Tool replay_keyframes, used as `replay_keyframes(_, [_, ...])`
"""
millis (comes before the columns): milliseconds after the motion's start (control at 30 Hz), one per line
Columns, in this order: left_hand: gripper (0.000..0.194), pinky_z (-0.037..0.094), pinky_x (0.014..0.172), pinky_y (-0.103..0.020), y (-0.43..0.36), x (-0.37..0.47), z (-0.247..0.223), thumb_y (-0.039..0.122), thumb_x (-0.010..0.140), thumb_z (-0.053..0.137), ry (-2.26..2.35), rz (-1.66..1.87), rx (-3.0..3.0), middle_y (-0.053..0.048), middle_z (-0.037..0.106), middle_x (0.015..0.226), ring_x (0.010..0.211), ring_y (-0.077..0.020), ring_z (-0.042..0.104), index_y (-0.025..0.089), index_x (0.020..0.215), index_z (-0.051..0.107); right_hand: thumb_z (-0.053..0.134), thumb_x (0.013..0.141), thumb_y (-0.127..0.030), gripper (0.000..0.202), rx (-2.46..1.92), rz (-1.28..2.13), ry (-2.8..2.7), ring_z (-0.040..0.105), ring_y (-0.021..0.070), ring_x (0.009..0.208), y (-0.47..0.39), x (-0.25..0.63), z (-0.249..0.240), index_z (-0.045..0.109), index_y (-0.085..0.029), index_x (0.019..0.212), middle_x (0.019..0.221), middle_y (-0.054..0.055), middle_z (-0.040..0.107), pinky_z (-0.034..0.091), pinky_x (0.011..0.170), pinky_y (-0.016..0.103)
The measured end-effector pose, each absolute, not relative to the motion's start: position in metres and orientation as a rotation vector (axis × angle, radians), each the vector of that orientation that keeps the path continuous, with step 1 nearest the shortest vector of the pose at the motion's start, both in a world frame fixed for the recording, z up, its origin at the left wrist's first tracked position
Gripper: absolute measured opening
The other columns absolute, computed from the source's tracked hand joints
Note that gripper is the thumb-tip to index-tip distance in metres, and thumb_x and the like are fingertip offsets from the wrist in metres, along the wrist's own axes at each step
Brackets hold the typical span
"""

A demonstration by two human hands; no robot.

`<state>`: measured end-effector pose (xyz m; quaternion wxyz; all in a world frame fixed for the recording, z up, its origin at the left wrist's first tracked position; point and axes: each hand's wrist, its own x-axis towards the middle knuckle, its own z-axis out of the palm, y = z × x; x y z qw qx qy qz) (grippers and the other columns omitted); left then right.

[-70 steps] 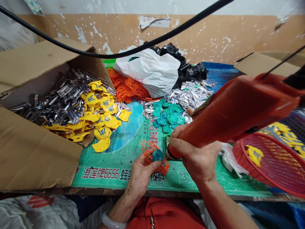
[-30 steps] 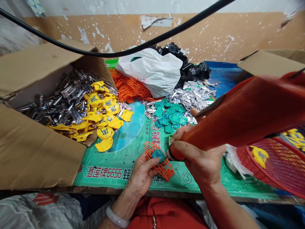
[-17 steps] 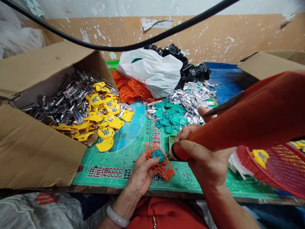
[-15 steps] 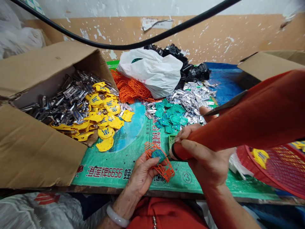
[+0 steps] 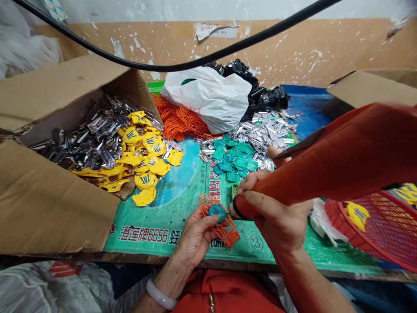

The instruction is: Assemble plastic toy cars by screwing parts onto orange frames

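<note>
My left hand (image 5: 194, 237) pinches an orange lattice-like plastic piece (image 5: 230, 237) with a teal plastic part (image 5: 217, 211) lying on it. Wrapped around a thick red electric screwdriver (image 5: 293, 174) is my right hand (image 5: 280, 217). A dark lever runs along the screwdriver's upper side, and a black ring circles its nose. The nose points left at the teal part, right beside it; whether the tip touches cannot be made out. Behind the screwdriver's nose, a small green basket (image 5: 234, 190) is partly hidden.
A cardboard box (image 5: 58, 195) at left spills dark and yellow parts (image 5: 153, 165). Teal parts (image 5: 236, 158), silvery pieces (image 5: 263, 130), orange lattices (image 5: 182, 121) and a white bag (image 5: 208, 95) lie behind. A red basket (image 5: 384, 230) stands right; a black cable (image 5: 176, 67) hangs across.
The back end of the screwdriver has dipped slightly, and its nose has shifted a little left toward the teal part. My left hand keeps its hold almost unmoved.
</note>
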<state>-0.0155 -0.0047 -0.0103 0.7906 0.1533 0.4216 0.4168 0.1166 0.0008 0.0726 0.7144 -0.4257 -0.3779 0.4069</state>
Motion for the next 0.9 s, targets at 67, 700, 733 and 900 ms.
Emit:
replay_keyframes(67, [0.045,0.057,0.061,-0.031,-0.005,-0.016,-0.010,0.013,0.061,0.077,0.910,0.895,0.326,-0.003,0.072,0.084,0.064,-0.0180,0.069,0.013,0.103,0.060,0.074,0.062,-0.012,0.031,-0.944,0.906,-0.839,0.059,0.0142,0.057,0.001,0.117,0.073,0.060,-0.025,0.086,0.065,-0.005,0.062,0.051,0.052,0.030])
replay_keyframes(700, [0.044,0.056,0.059,-0.028,-0.004,-0.021,-0.013,0.011,0.065,0.074,0.847,0.893,0.299,-0.002,0.071,0.081,0.064,-0.0170,0.068,0.015,0.105,0.056,0.070,0.062,-0.010,0.066,-0.835,0.975,-0.851,0.059,0.0144,0.057,0.000,0.117,0.065,0.049,-0.030,0.121,0.068,-0.006,0.061,0.052,0.057,0.033])
replay_keyframes(733, [0.045,0.056,0.059,-0.029,-0.004,-0.021,-0.013,0.011,0.064,0.074,0.851,0.889,0.302,-0.003,0.071,0.083,0.063,-0.0172,0.068,0.015,0.105,0.056,0.070,0.062,-0.010,0.066,-0.824,0.982,-0.846,0.059,0.0143,0.057,0.000,0.117,0.064,0.049,-0.030,0.121,0.068,-0.006,0.061,0.052,0.057,0.033])
replay_keyframes(900, [0.044,0.055,0.058,-0.028,-0.004,-0.022,-0.016,0.011,0.064,0.074,0.846,0.900,0.318,-0.001,0.070,0.082,0.064,-0.0172,0.068,0.016,0.105,0.057,0.072,0.063,-0.012,0.063,-0.792,0.999,-0.861,0.058,0.0132,0.058,-0.002,0.117,0.056,0.049,-0.030,0.119,0.069,-0.006,0.060,0.051,0.056,0.031])
